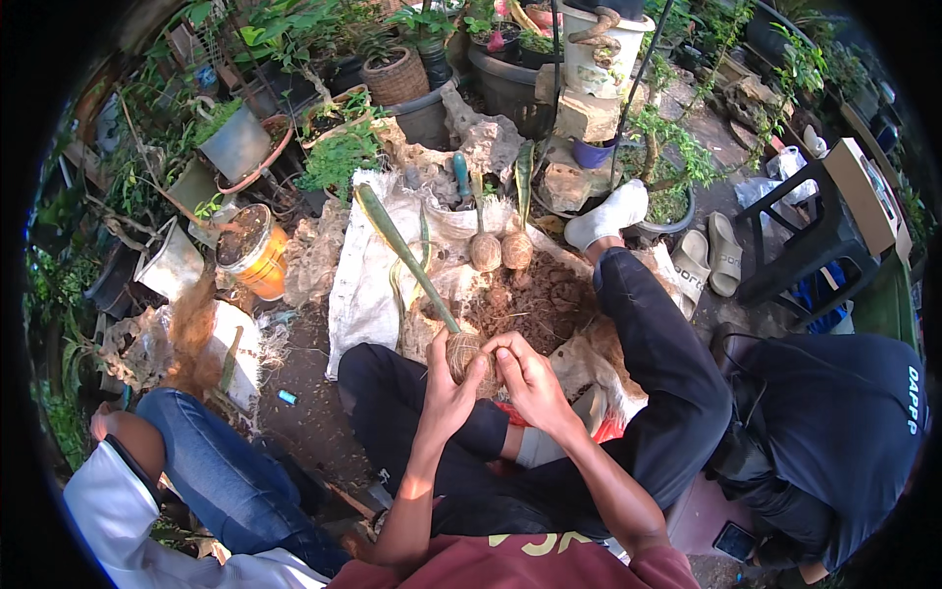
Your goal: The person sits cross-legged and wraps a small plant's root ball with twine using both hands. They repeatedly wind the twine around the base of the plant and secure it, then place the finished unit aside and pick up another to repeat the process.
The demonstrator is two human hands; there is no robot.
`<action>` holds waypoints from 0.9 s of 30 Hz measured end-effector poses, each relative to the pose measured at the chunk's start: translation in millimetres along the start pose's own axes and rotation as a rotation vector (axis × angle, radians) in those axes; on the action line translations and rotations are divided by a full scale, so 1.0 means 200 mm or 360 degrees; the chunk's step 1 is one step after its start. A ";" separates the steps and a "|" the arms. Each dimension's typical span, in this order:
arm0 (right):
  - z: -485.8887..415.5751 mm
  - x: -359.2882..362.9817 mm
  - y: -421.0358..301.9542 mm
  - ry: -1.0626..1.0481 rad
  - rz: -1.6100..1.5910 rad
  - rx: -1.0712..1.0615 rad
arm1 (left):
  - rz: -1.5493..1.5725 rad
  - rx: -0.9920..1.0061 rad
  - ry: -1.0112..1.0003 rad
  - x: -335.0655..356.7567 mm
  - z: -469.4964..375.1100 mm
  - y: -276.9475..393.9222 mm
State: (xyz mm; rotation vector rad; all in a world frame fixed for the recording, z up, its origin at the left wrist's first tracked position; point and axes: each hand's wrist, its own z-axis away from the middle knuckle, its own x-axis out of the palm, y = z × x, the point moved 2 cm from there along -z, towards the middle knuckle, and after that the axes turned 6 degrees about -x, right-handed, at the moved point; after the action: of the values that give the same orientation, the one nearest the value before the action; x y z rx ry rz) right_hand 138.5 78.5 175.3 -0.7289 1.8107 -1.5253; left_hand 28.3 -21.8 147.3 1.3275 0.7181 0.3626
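Note:
A fibre-wrapped root ball (465, 352) with a long green snake plant leaf (405, 254) rising from it sits between my hands above my lap. My left hand (450, 383) is closed around the ball's left and near side. At its right side, the fingertips of my right hand (526, 375) pinch the wrapping; whether they hold a thread is too small to tell. Beyond them, two similar wrapped balls (486, 252) (516, 250) with upright leaves stand side by side on a white woven sack (353, 276), next to loose brown soil (544, 302).
A teal-handled tool (461, 175) stands behind the sack among rough rocks (486, 136). An orange pot (257, 254) is at the left. People sit close on both sides, with a thread spool (287, 397) on the ground at left. Sandals (725, 254) and a black stool (817, 235) are at the right.

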 end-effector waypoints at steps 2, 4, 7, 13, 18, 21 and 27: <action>0.00 -0.01 0.02 0.0073 0.0050 0.0043 | 0.0485 -0.0206 -0.0072 0.02 0.03 -0.01; -0.01 -0.02 0.04 0.0100 -0.0090 0.0025 | 0.0527 -0.0184 -0.0112 0.02 0.03 0.00; -0.03 -0.02 0.07 0.0128 -0.0257 -0.0028 | 0.0067 0.0131 -0.0079 -0.02 0.00 0.05; -0.03 -0.08 0.07 -0.0042 -0.0945 0.0231 | 0.0853 -0.0077 0.0128 0.01 0.01 0.11; -0.01 -0.08 0.04 -0.0171 -0.0969 0.0182 | 0.1464 -0.0480 -0.0343 0.04 -0.01 0.06; -0.01 -0.05 0.04 -0.0217 -0.0936 0.0180 | 0.1595 -0.0486 -0.0482 0.03 0.00 0.03; -0.03 -0.05 0.06 -0.0330 -0.0438 0.0193 | 0.1344 -0.0522 -0.0516 -0.05 -0.01 -0.06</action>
State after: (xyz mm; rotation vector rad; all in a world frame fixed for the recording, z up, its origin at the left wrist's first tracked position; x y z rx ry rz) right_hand 140.8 91.3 165.3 -1.0689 1.4985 -1.6486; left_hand 17.9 -28.4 138.8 1.2769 -0.2061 0.8706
